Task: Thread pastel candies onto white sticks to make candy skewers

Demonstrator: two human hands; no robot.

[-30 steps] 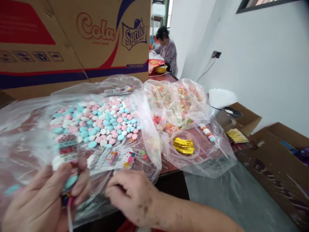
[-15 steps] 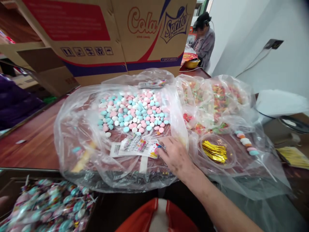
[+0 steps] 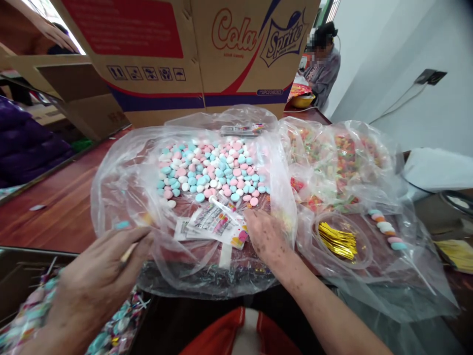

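My right hand is closed at the right edge of a small stack of printed plastic bags, thumb and fingers pinching the top bag. That bag is raised slightly and creased. Behind it spreads a pile of pink, blue and white candies on clear plastic sheeting. My left hand is over the sheeting's left front edge, its fingers bent together. A small pale yellowish bit shows between its fingers; I cannot make out what it is. Below that hand, wrapped candy skewers fill an open box.
Gold twist ties lie in a round clear tub, beside a skewer of candies. Bags of colourful candy sit at the back right. A large carton stands behind the candies. A co-worker is in the background.
My left hand has come into view from the lower left, over the box of skewers. The top bag has lifted and bent at my right hand. The view has shifted slightly left.
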